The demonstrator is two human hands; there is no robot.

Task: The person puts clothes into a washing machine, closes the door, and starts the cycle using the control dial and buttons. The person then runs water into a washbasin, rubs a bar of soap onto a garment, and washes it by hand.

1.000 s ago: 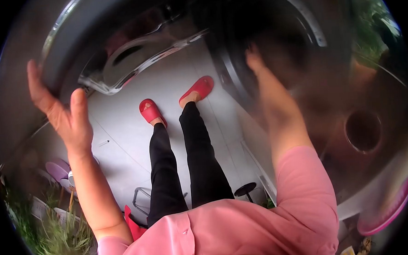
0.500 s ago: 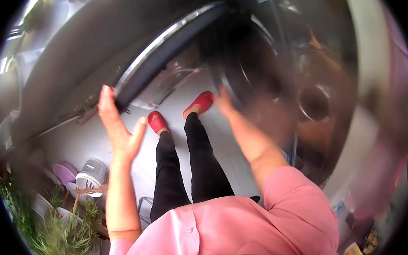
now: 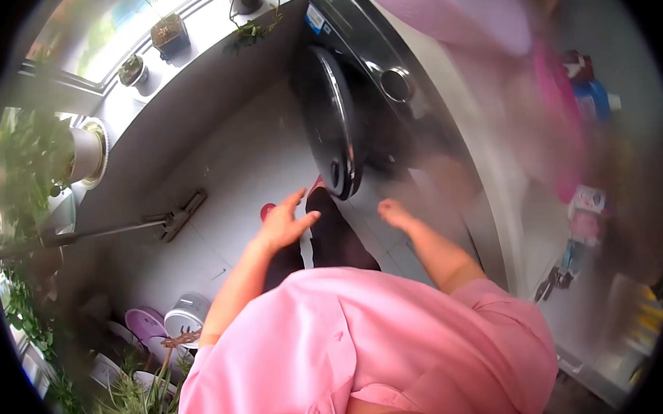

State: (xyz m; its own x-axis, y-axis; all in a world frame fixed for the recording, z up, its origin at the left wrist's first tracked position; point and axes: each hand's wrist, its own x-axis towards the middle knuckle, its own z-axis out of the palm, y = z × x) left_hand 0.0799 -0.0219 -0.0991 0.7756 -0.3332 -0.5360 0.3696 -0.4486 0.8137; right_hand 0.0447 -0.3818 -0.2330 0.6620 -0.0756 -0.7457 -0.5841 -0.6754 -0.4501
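Note:
My left hand (image 3: 286,226) is in mid-air in front of my body, thumb and fingers apart and nothing in it. My right hand (image 3: 396,213) is raised to the right with its fingers curled in; I see nothing in it. Ahead of both hands, the round washing machine door (image 3: 336,117) with its shiny rim stands swung out from the dark washing machine (image 3: 373,70). Neither hand touches the door. The machine's drum opening is mostly hidden behind the door and blurred.
A floor squeegee or mop (image 3: 184,215) lies at the left. Near a white bucket (image 3: 187,312) and a purple basin (image 3: 144,324) grow leafy plants (image 3: 125,413). Potted plants stand on the windowsill (image 3: 145,93). Bottles, including a blue one (image 3: 592,103), are on the right-hand counter (image 3: 514,261).
My view has moved back and turned, showing the windowsill and counter. My left hand, earlier at the door's edge, is apart from it. My right hand has come away from the machine's front.

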